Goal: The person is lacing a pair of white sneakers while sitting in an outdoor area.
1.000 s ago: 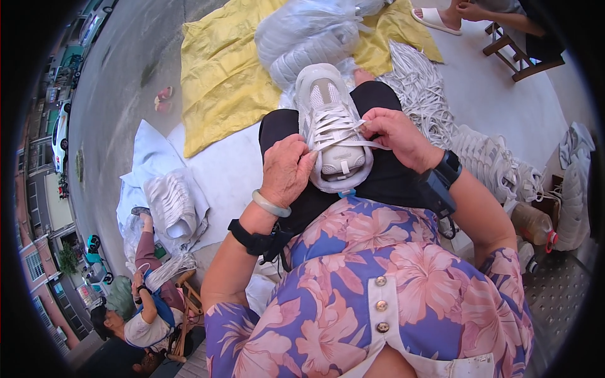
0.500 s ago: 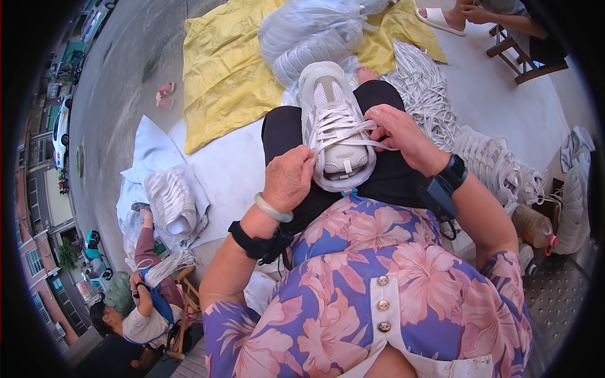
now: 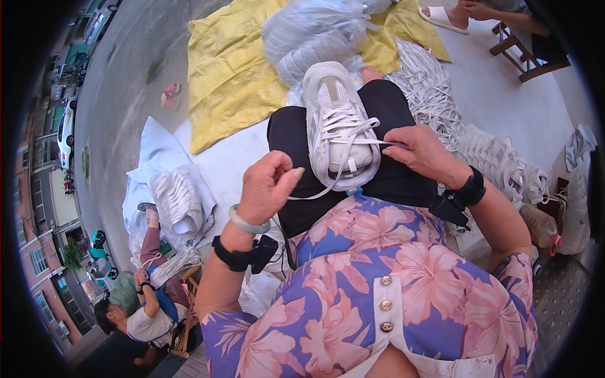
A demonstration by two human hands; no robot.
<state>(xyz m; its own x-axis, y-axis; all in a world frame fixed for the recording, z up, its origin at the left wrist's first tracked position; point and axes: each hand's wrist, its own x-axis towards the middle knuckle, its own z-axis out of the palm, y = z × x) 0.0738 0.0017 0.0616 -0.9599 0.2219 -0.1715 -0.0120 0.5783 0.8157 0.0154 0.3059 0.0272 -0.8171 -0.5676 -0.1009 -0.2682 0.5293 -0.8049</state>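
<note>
A white-and-grey sneaker [image 3: 332,101] lies across my black-trousered lap, its toe pointing away from me. White laces [image 3: 343,123] criss-cross its front, with a small loop standing up on the right. Between thumb and fingers, my right hand [image 3: 422,151] pinches a shoelace end [image 3: 373,142] and holds it taut to the right. My left hand [image 3: 268,189] is raised left of the shoe, its fingers curled and closed with nothing visible in them. Below it, the other lace end [image 3: 312,196] droops loosely from the shoe's opening over my thigh.
A heap of white laces [image 3: 428,88] lies right of my knee, near rows of nested shoes [image 3: 485,151]. Ahead, plastic-wrapped shoes [image 3: 315,44] rest on a yellow sheet [image 3: 233,75]. One person [image 3: 154,321] sits at left; another's slippered foot [image 3: 444,17] is at upper right.
My left hand has let go of its lace end and moved left, away from the shoe. My right hand has drawn right and slightly down, pulling its lace; a loop now stands at the knot.
</note>
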